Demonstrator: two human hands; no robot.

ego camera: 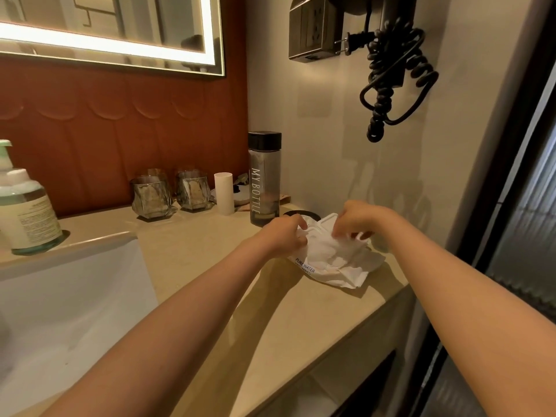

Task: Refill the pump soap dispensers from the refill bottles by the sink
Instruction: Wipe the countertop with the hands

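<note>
A white pack of wet wipes (pixel 313 263) marked PURE WATER lies on the beige counter (pixel 210 266) at the right, with a crumpled white wipe (pixel 346 266) spread over it. My left hand (pixel 284 233) holds the pack's near-left edge with curled fingers. My right hand (pixel 358 219) pinches the wipe at the pack's top. At the far left, by the sink (pixel 75 296), stands a clear bottle (pixel 28 212) of green liquid with a white cap. A pump dispenser (pixel 4 155) with a green head stands behind it, mostly cut off.
Two smoky glass tumblers (pixel 152 197) (pixel 192 191), a white paper roll (pixel 224 194) and a tall dark MY BOTTLE flask (pixel 264 179) stand along the back wall. A hair dryer with coiled black cord (pixel 391 73) hangs on the right wall beside a socket box (pixel 313 28).
</note>
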